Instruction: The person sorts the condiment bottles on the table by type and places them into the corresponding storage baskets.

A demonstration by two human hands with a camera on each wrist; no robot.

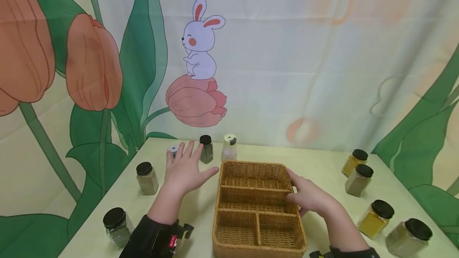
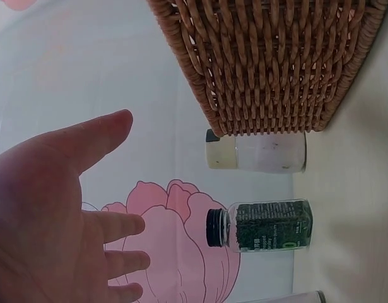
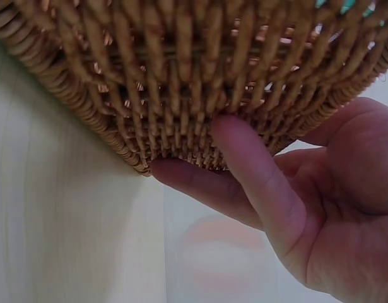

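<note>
A brown woven basket (image 1: 259, 188) with several compartments stands on the table, and no contents show in it. My right hand (image 1: 311, 195) grips its right wall, thumb over the rim. In the right wrist view, fingers (image 3: 260, 177) press against the outer weave. To the left of the basket, my left hand (image 1: 184, 170) is held with fingers spread, holding nothing. Near its fingertips stand a white-capped shaker (image 1: 173, 150), partly hidden, and a black-capped jar of green herbs (image 1: 206, 150). A pale-capped shaker (image 1: 229, 148) is just behind the basket's back left corner.
On the left of the table (image 1: 193, 218) are a jar of beige powder (image 1: 147, 179) and a greenish jar (image 1: 117, 228). Several black-capped spice jars line the right side, among them a yellow one (image 1: 374, 219). A printed curtain (image 1: 265, 71) hangs behind.
</note>
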